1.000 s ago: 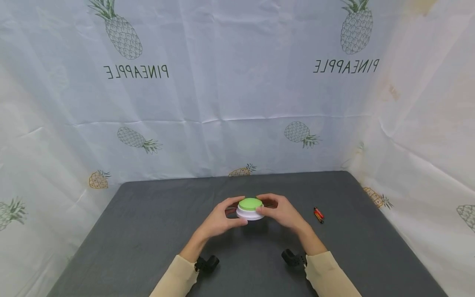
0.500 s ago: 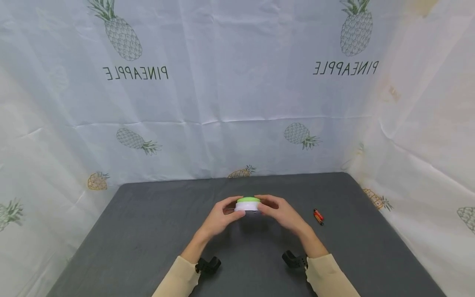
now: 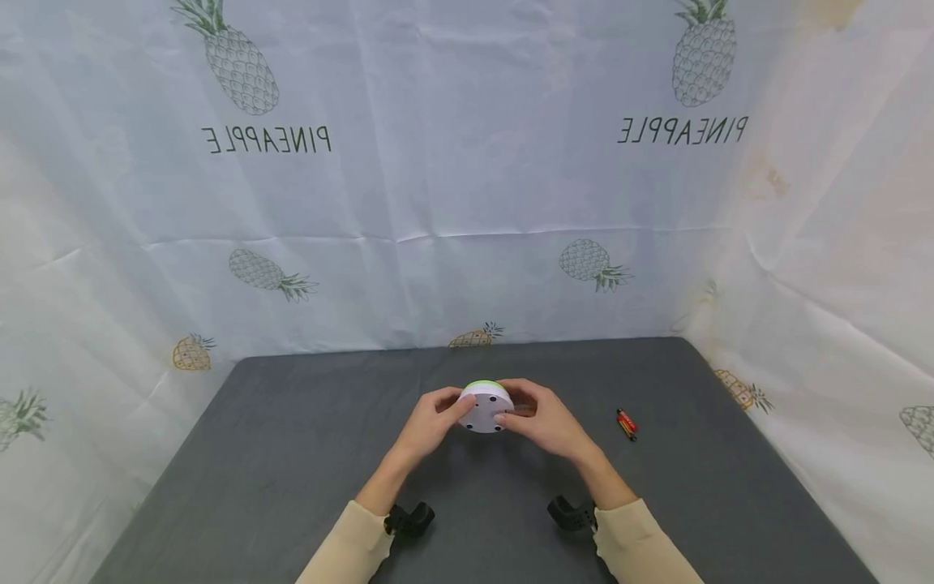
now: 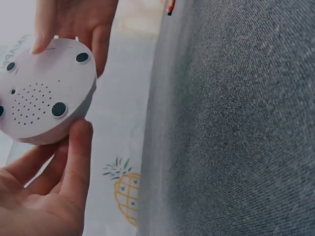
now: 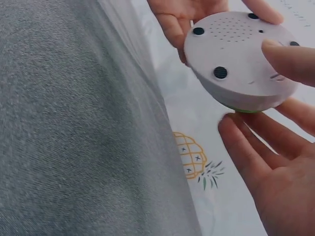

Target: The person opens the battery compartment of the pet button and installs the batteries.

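Between both hands, above the table, is a round white device with a green top (image 3: 483, 415), tilted so its underside faces the head camera. In the left wrist view that white underside (image 4: 42, 93) shows black round feet and a patch of small holes. My left hand (image 3: 425, 426) grips its left edge, thumb on the near side. My right hand (image 3: 547, 419) holds the right edge, with the thumb on the underside (image 5: 241, 54) in the right wrist view. Most of the green top is hidden. Two small red-and-black batteries (image 3: 626, 424) lie to the right of the hands.
A dark grey cloth covers the table (image 3: 292, 454). White curtain (image 3: 467, 178) with pineapple prints hangs behind the table and along its sides. A black wrist camera mount (image 3: 410, 519) sits on the left wrist, another mount (image 3: 571, 513) on the right.
The device has turned in the hands: its green top faced up a second ago, and now its white underside faces the head camera. The batteries have stayed put.
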`<state>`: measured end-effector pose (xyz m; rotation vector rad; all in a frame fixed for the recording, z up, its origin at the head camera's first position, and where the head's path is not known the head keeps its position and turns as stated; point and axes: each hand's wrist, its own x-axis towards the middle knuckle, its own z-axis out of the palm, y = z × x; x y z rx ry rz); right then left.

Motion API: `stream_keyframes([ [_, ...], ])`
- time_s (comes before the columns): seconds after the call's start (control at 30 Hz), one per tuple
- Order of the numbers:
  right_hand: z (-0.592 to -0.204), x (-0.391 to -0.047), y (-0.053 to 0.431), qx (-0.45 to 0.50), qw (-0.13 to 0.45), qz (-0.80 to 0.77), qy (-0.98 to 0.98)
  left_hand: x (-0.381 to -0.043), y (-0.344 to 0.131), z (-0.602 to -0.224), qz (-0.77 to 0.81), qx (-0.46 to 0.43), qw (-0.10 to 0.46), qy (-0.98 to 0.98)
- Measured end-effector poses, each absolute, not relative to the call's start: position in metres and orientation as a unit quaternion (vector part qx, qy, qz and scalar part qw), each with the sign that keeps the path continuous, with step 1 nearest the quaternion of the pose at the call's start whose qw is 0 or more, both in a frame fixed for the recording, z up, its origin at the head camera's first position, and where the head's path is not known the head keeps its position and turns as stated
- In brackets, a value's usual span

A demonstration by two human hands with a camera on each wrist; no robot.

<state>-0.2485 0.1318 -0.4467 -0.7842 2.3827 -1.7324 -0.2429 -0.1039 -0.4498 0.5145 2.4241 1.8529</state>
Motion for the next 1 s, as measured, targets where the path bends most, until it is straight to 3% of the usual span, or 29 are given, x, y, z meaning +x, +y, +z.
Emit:
stream_keyframes([
  [0.37, -0.449, -0.248, 0.128, -0.214, 0.010, -0.574, 0.790, -0.246, -0.100, -0.452, 0.583, 0.151, 0.025, 0.798],
  [0.8, -0.442, -0.248, 0.129, -0.116, 0.053, -0.631, 0.765, -0.244, -0.100, -0.457, 0.571, 0.257, -0.001, 0.779],
  [1.0, -0.442, -0.248, 0.129, -0.109, 0.082, -0.640, 0.756, -0.240, -0.098, -0.460, 0.562, 0.278, 0.012, 0.779],
])
